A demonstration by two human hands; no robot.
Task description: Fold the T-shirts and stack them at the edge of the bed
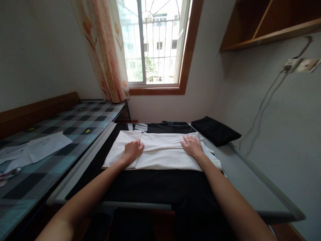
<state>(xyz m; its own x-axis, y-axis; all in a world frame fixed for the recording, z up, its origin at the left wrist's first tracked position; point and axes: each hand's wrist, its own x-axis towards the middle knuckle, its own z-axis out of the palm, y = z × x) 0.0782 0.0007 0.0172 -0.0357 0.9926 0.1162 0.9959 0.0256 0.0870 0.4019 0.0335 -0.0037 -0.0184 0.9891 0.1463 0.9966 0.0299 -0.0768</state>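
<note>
A white cloth (163, 159), folded into a long flat band, lies across a black cloth (155, 184) on the grey-white table. My left hand (133, 149) rests on the left part of the white cloth, its fingers curled closed at a folded edge; whether they pinch fabric is hidden. On the right part of the same cloth, my right hand (192, 145) lies with fingers spread and palm down. Layered white edges show beyond my right wrist.
Behind to the right sits a folded black item (215, 130). A checkered bed (82, 120) with papers (45, 147) runs along the left. Cords (263, 103) hang on the right wall beneath a wooden shelf (271, 35). A window and curtain (105, 50) are ahead.
</note>
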